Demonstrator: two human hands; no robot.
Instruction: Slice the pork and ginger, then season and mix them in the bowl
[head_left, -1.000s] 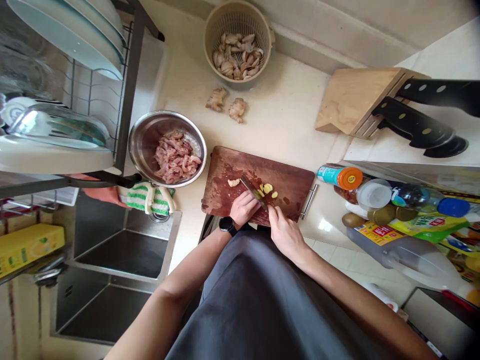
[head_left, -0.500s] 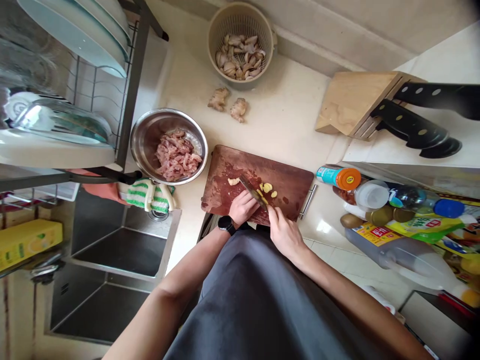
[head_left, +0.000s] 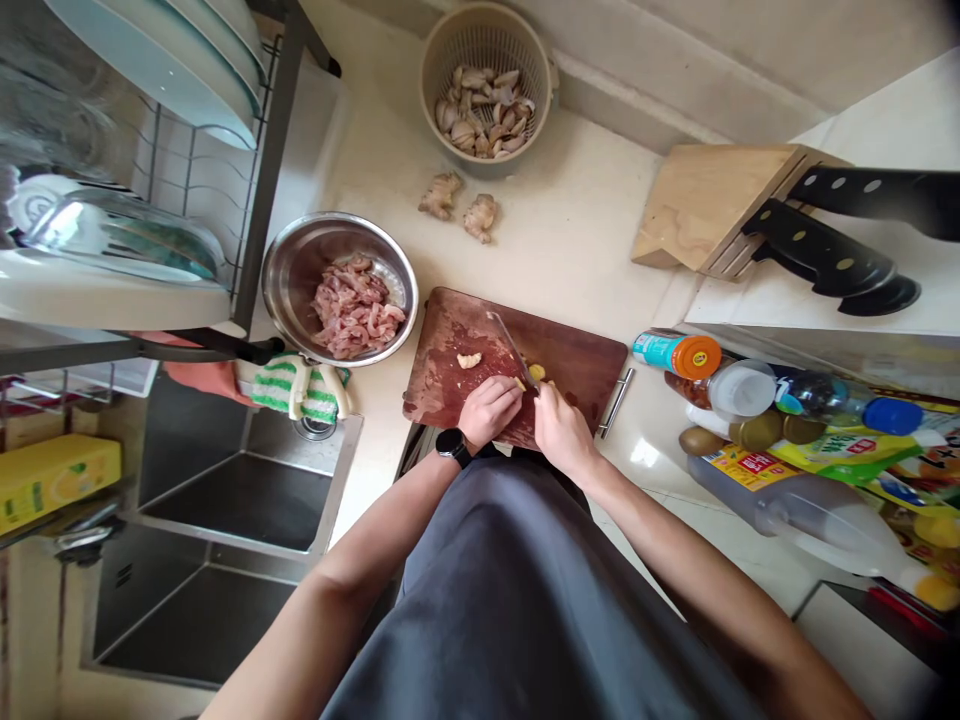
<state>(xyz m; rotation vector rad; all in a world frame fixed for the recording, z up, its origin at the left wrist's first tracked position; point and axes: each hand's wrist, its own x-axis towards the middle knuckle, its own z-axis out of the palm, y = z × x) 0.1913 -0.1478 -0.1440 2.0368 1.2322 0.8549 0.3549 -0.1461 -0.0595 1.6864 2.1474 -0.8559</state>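
My right hand (head_left: 561, 428) is closed round the handle of a knife (head_left: 511, 345), its blade pointing away from me and to the left over the brown cutting board (head_left: 442, 325). Curled on the board close to the blade, my left hand (head_left: 491, 408), with a black watch on its wrist, pins a small piece of ginger (head_left: 519, 384) that is mostly hidden by the fingers. Yellow ginger slices (head_left: 536, 371) lie just right of the blade, partly covered by the knife and right hand. Another peeled ginger chunk (head_left: 469, 360) rests left of the blade.
A steel bowl (head_left: 274, 285) of sliced raw meat stands left of the board, above the sink (head_left: 240, 500). Two ginger roots (head_left: 440, 195) and a basket (head_left: 435, 120) of garlic cloves are behind. A knife block (head_left: 705, 205) and several bottles (head_left: 802, 510) stand right.
The knife has swung to a steeper angle, its tip now further from me and slightly right. It covers more of the slices. My left hand stays nearly in place.
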